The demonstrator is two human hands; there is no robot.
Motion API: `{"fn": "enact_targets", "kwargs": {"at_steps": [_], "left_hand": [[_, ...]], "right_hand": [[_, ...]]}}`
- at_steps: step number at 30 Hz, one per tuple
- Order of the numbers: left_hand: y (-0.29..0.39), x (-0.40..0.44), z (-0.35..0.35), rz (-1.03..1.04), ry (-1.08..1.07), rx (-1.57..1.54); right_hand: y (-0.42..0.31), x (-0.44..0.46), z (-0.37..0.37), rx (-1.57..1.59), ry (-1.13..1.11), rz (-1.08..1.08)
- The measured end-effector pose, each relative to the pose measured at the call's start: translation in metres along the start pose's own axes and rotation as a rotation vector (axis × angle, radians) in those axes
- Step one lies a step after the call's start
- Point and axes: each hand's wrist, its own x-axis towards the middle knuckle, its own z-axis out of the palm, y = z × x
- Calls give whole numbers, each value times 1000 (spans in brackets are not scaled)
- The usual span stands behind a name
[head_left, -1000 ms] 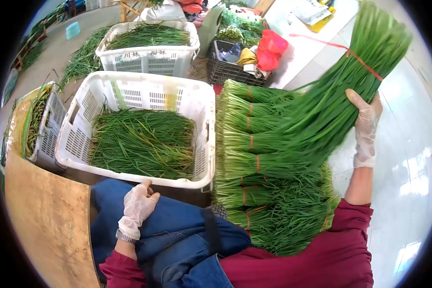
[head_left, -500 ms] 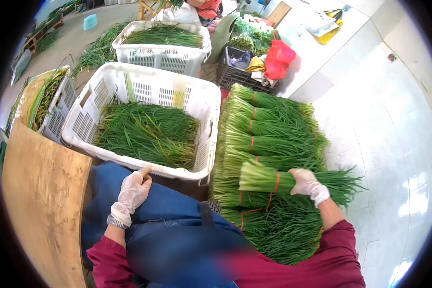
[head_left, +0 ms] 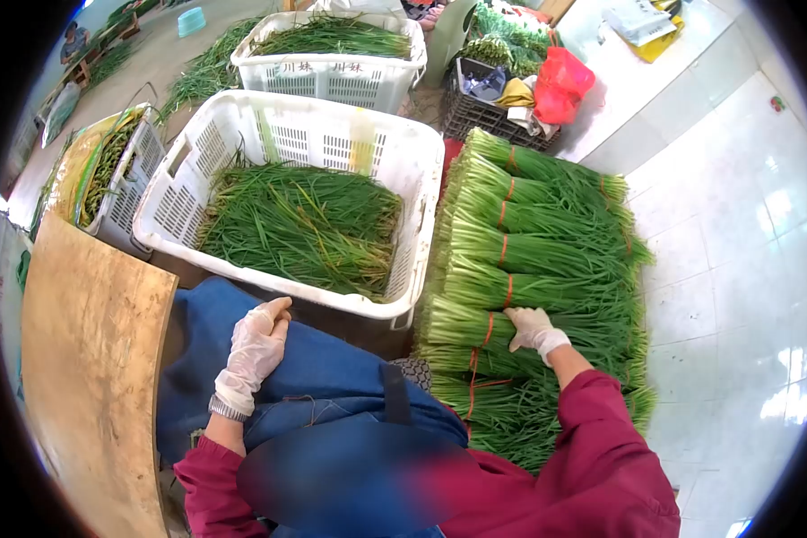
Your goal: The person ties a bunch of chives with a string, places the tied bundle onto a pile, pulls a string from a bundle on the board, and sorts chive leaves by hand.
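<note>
Right hand (head_left: 533, 333): gloved, palm down, partly open, thumb and fingers spread on top of a green bundle (head_left: 468, 323). Whether the fingertips grip it cannot be confirmed. The bundle lies flat, pale ends left of the hand, leaves to its right; a red band (head_left: 489, 330) crosses it just left of the fingers. Further banded bundles (head_left: 547, 215) lie side by side beyond the hand, and more lie on the near side, where a loose red loop is noted.

Left hand (head_left: 258, 339): gloved, fingers curled toward the thumb, over a blue apron (head_left: 323, 381); no item seen in it. A watch (head_left: 228, 408) is at the wrist. The fingertips are near the front rim of a white basket (head_left: 354, 303); contact cannot be confirmed. Loose greens (head_left: 296, 224) lie inside. A wooden board (head_left: 94, 359) stands left of this hand. A black crate (head_left: 484, 117) with a red bag (head_left: 563, 85) is beyond the bundles.
</note>
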Motion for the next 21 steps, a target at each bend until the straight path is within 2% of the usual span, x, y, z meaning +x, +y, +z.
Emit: {"fn": "enact_targets", "kwargs": {"at_steps": [3,5,8,11,13,15,17,21], "left_hand": [[-3,-1,1,3,26,-66],[-1,-2,-2,21,29,-66],[-4,-3,-1,-7,32,-122],[-1,-2,-1,-33,33,-113],[-4,-3,-2,-14,48,-120],[-6,-4,-2,-10,59,-136],[-7,-6,-3,-24,66,-161],[-1,-7,-7,-62,66,-196]], "right_hand": [[-14,-18,9,-65,120,60],[-17,-33,3,-47,239,8],[3,-41,-22,134,219,97],[35,-40,-17,293,244,171],[40,-54,-6,448,295,264],[64,-54,39,577,413,436],[69,-65,61,483,427,653],[71,-53,61,258,347,856]]}}
